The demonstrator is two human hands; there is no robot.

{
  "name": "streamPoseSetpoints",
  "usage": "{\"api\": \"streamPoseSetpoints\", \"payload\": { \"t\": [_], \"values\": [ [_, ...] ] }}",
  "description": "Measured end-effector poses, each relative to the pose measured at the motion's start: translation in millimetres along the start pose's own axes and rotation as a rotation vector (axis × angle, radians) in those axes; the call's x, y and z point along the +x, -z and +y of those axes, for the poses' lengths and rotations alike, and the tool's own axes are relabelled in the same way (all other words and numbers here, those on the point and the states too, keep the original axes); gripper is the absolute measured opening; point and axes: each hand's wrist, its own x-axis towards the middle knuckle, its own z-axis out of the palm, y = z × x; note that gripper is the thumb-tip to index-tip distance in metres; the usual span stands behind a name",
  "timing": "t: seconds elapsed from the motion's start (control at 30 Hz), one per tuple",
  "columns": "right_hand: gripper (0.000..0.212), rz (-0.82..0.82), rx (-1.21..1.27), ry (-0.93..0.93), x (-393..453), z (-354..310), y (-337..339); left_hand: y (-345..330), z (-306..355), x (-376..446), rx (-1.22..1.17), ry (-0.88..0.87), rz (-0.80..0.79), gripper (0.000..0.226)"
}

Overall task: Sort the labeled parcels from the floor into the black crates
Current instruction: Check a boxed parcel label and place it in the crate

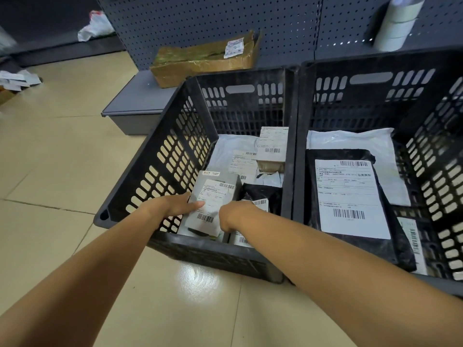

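Observation:
Two black crates stand side by side on the floor. Inside the left crate (160,176), at its near left corner, a grey labeled box (213,196) stands tilted. My left hand (175,205) holds its left edge, thumb across the label. My right hand (235,215) reaches in at the box's right side; its fingers are hidden. Behind lie a white mailer (235,156), a small brown box (271,149) and a black bag (260,192). The right crate (426,136) holds a large black parcel (350,196) with a white label, lying on a white mailer (350,139).
A torn cardboard box (205,58) lies on the low grey shelf base (140,103) behind the crates, under a pegboard wall (225,18). Tape rolls (398,21) sit at the back right. Loose papers (17,80) lie far left. Beige floor tiles (62,159) spread left.

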Motion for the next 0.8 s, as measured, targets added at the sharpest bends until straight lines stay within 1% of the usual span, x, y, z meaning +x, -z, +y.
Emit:
{"api": "streamPoseSetpoints", "payload": {
  "t": [0.03, 0.13, 0.17, 0.23, 0.3, 0.37, 0.47, 0.6, 0.73, 0.8],
  "values": [
    [0.038, 0.044, -0.002, 0.012, -2.5, -0.1, 0.9, 0.7, -2.4, 0.0, 0.0, -0.006, 0.007, 0.069],
    [0.036, 0.194, 0.039, 0.07, -12.1, 4.0, 8.6, 3.6, -5.8, -1.1, 0.013, -0.023, 0.003, 0.107],
    [0.036, 0.243, 0.038, 0.091, -18.3, 8.8, 13.4, 3.7, -5.9, -1.0, 0.024, -0.015, 0.014, 0.106],
    [0.035, 0.357, 0.0, 0.138, -34.2, 23.7, 23.3, 1.8, -3.5, -1.3, 0.061, 0.009, 0.075, 0.086],
    [0.034, 0.499, -0.015, 0.184, -51.0, 43.7, 32.9, 0.3, 1.8, -2.8, 0.099, -0.021, 0.178, 0.079],
    [0.032, 0.624, -0.002, 0.213, -67.9, 64.8, 42.7, 0.4, 7.4, -4.6, 0.121, -0.089, 0.307, 0.073],
    [0.031, 0.759, 0.011, 0.245, -94.9, 91.4, 55.3, 0.1, 17.5, -11.4, 0.106, -0.133, 0.476, 0.064],
    [0.035, 0.845, 0.016, 0.241, -123.6, 127.2, 60.7, -6.2, 50.0, -32.0, -0.015, -0.235, 0.626, 0.053],
    [0.035, 0.894, 0.011, 0.171, -146.6, 165.5, 56.1, 1.3, 83.8, -49.4, -0.032, -0.347, 0.787, 0.056],
    [0.035, 0.901, 0.017, 0.125, -160.2, 186.0, 53.3, 9.4, 104.1, -57.4, -0.029, -0.407, 0.844, 0.057]
  ]
}}
